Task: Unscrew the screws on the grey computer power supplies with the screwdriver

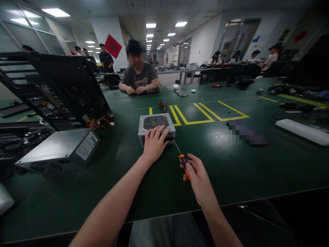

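Observation:
A grey metal computer power supply (156, 120) with a honeycomb vent on top sits on the green table in front of me. My left hand (155, 142) lies over its near side, fingers spread across the top and partly covering the near face. In my right hand (196, 173) is a screwdriver (184, 161) with an orange and black handle, gripped between thumb and fingers. Its thin shaft points up and left toward the near right corner of the power supply. Whether the tip touches a screw is too small to tell.
To the left lie a second power supply (59, 151) and an open black computer case (61, 89). Yellow tape (200, 121) marks the table beyond. At right are a white bar-shaped object (303, 132) and cables (288, 90). A person (140, 77) sits opposite.

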A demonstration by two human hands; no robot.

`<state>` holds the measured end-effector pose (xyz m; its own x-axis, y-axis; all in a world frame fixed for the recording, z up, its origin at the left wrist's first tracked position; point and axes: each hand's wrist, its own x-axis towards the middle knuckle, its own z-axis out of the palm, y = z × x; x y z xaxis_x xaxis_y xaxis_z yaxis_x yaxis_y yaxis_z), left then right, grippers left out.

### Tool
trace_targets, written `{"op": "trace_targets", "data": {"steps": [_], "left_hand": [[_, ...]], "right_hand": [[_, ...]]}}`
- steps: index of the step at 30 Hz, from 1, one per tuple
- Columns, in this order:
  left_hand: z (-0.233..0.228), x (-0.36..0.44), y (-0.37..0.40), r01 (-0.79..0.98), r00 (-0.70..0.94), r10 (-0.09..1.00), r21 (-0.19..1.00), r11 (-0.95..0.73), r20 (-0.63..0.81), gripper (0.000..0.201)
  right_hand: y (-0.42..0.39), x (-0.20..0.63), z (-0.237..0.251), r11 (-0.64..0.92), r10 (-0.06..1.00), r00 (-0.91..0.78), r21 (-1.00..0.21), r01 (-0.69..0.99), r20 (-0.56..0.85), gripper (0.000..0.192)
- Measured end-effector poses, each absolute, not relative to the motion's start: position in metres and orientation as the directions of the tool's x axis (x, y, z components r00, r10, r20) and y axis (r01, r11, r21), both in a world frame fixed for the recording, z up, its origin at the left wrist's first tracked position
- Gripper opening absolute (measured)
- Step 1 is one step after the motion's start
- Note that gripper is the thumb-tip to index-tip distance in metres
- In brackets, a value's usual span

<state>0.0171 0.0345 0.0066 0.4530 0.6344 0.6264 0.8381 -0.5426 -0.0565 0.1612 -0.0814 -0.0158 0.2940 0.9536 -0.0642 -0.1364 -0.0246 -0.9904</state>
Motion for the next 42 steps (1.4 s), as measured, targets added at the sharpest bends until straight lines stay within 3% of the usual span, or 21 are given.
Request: {"op": "trace_targets", "data": {"steps": [10,20,24,29,42], "left_hand": [[0.006,0.017,0.034,0.837,0.446,0.633,-0.045,-0.545,0.633,0.047],[0.007,0.017,0.034,0.838,0.457,0.633,-0.062,-0.543,0.625,0.046],[0.006,0.016,0.034,0.836,0.457,0.633,-0.058,-0.546,0.625,0.044],[0.006,0.017,0.034,0.836,0.454,0.633,-0.053,-0.546,0.627,0.046],[0.005,0.017,0.035,0.836,0.460,0.633,-0.064,-0.544,0.623,0.045]], "right_hand": [[-0.089,0.156,-0.015,0.066,0.940,0.284,-0.918,0.390,0.189,0.034],[-0.091,0.155,-0.016,0.050,0.917,0.350,-0.926,0.375,0.191,0.037],[-0.090,0.153,-0.014,0.076,0.916,0.321,-0.891,0.448,0.240,0.027],[-0.090,0.151,-0.014,0.104,0.902,0.302,-0.834,0.541,0.308,0.029],[-0.092,0.152,-0.014,0.018,0.924,0.320,-0.859,0.512,0.210,0.033]]}}
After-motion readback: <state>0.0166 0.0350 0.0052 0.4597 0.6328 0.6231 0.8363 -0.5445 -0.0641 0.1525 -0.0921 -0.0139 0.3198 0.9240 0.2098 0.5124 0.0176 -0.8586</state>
